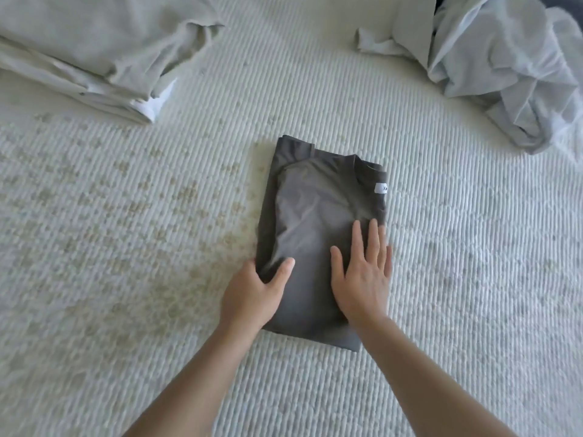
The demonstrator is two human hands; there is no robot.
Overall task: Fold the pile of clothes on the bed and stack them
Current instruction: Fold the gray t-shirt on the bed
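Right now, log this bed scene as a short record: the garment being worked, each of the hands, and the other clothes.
garment: dark grey t-shirt, folded into a rectangle, lying flat mid-bed, white neck label showing
left hand: left hand grips the shirt's left edge, thumb on top
right hand: right hand lies flat on the shirt, fingers straight
folded stack: light grey folded clothes, far left
unfolded pile: crumpled pale clothes, far right
surface: white ribbed bedcover

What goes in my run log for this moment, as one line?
left hand grips dark grey shirt edge | right hand flat on it | shirt folded, not stacked
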